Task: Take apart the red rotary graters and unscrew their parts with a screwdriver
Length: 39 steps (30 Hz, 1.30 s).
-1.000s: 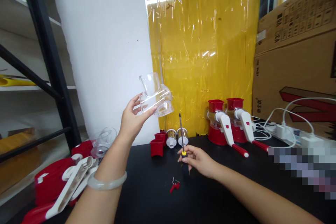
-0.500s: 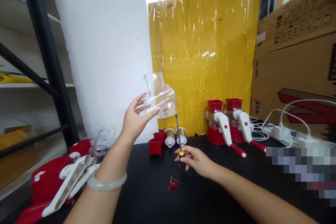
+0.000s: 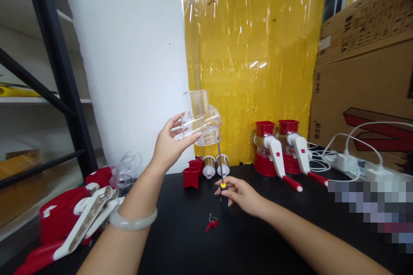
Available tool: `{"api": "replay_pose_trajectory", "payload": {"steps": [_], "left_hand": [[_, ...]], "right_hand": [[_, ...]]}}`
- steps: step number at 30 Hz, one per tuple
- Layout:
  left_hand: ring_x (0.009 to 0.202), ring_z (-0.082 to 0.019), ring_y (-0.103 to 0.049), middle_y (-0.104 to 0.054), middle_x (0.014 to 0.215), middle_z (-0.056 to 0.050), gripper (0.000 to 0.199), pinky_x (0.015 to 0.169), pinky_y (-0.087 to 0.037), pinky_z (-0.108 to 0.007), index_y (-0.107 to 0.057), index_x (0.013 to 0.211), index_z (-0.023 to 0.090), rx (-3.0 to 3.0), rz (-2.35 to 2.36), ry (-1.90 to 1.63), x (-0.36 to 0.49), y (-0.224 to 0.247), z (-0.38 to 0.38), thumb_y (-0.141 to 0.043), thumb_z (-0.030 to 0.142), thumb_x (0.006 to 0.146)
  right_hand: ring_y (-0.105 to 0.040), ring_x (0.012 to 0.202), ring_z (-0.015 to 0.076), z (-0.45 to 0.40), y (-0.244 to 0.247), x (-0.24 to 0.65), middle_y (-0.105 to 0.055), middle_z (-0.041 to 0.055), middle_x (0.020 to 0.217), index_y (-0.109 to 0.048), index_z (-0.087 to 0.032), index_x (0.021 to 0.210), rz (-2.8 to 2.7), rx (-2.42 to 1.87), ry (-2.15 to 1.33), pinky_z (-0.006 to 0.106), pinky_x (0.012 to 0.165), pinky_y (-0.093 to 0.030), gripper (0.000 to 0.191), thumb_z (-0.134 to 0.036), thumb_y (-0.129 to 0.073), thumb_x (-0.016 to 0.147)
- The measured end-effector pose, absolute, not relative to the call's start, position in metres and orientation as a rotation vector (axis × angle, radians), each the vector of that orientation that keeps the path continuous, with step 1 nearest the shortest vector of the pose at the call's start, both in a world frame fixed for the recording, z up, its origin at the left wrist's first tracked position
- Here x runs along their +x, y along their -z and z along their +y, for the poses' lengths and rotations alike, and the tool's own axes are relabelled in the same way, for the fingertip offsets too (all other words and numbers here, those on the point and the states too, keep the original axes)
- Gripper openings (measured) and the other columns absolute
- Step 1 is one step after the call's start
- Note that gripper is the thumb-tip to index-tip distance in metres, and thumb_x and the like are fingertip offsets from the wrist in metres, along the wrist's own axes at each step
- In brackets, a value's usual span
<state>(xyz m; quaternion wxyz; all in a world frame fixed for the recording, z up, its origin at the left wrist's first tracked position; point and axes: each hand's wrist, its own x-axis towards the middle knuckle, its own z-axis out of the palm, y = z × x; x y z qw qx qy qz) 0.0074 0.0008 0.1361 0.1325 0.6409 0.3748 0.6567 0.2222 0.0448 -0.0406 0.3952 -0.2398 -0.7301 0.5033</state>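
Note:
My left hand [image 3: 172,141] grips a clear plastic grater housing [image 3: 201,116] and holds it in the air, its square chute upward. In my right hand [image 3: 240,195] is a screwdriver [image 3: 220,161] with a black and yellow handle, its shaft pointing up. The tip meets the housing's lower right edge, or lies just in front of it; I cannot tell which. Below, small red pieces and several screws [image 3: 211,223] lie on the black table [image 3: 183,245]. Behind the screwdriver are two grater drums [image 3: 209,167] with white ends, beside red square pushers [image 3: 191,177].
Two assembled red-and-white rotary graters [image 3: 266,150] stand at the back right. White cables and a power strip [image 3: 376,174] lie by a large cardboard box [image 3: 361,90]. Red bases and white crank handles [image 3: 82,219] are piled at left, near a metal shelf [image 3: 54,51].
The clear housing and my left hand have shifted slightly right, and the housing's chute has turned more upright. My right hand keeps the screwdriver in nearly the same place.

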Motion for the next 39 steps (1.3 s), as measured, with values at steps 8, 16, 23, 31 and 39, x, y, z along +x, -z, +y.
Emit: {"api": "replay_pose_trajectory", "payload": {"steps": [8, 16, 23, 31, 39], "left_hand": [[0.111, -0.029, -0.061, -0.057, 0.126, -0.013, 0.078, 0.09, -0.055, -0.045, -0.056, 0.128, 0.022, 1.865, 1.121, -1.899, 0.0125, -0.1384, -0.0044, -0.087, 0.032, 0.057], [0.11, -0.029, -0.061, -0.058, 0.124, -0.013, 0.078, 0.092, -0.054, -0.046, -0.056, 0.128, 0.022, 1.87, 1.125, -1.905, 0.0123, -0.1378, -0.0041, -0.087, 0.033, 0.057], [0.109, -0.029, -0.062, -0.057, 0.125, -0.014, 0.079, 0.091, -0.054, -0.046, -0.056, 0.129, 0.021, 1.878, 1.147, -1.909, 0.0103, -0.1365, -0.0016, -0.087, 0.035, 0.057], [0.109, -0.029, -0.061, -0.057, 0.125, -0.013, 0.078, 0.086, -0.056, -0.043, -0.057, 0.127, 0.023, 1.868, 1.164, -1.918, 0.0128, -0.138, -0.0041, -0.087, 0.033, 0.056], [0.11, -0.029, -0.06, -0.056, 0.126, -0.013, 0.078, 0.085, -0.057, -0.042, -0.057, 0.126, 0.023, 1.851, 1.131, -1.908, 0.0131, -0.1386, -0.0054, -0.087, 0.031, 0.055]], "right_hand": [[-0.067, 0.081, 0.0156, 0.0427, 0.0382, 0.2222, -0.07, 0.008, 0.098, -0.06, -0.017, 0.111, -1.841, -0.593, -1.287, 0.025, 0.061, -0.053, 0.038, -0.041, -0.067, 0.083], [-0.064, 0.074, 0.0136, 0.0441, 0.0394, 0.2228, -0.069, 0.0075, 0.098, -0.059, -0.018, 0.111, -1.852, -0.591, -1.286, 0.026, 0.061, -0.052, 0.04, -0.045, -0.066, 0.083], [-0.055, 0.056, 0.0077, 0.0408, 0.0364, 0.224, -0.068, 0.0073, 0.101, -0.058, -0.018, 0.115, -1.907, -0.589, -1.252, 0.026, 0.058, -0.05, 0.04, -0.046, -0.058, 0.088], [-0.054, 0.054, 0.0074, 0.0395, 0.0371, 0.2224, -0.068, 0.0066, 0.098, -0.057, -0.018, 0.112, -1.904, -0.59, -1.256, 0.025, 0.056, -0.048, 0.04, -0.049, -0.058, 0.087], [-0.051, 0.058, 0.0072, 0.0474, 0.0369, 0.2294, -0.066, 0.0067, 0.105, -0.059, -0.019, 0.117, -1.873, -0.662, -1.206, 0.027, 0.06, -0.049, 0.05, -0.048, -0.071, 0.078]]}}
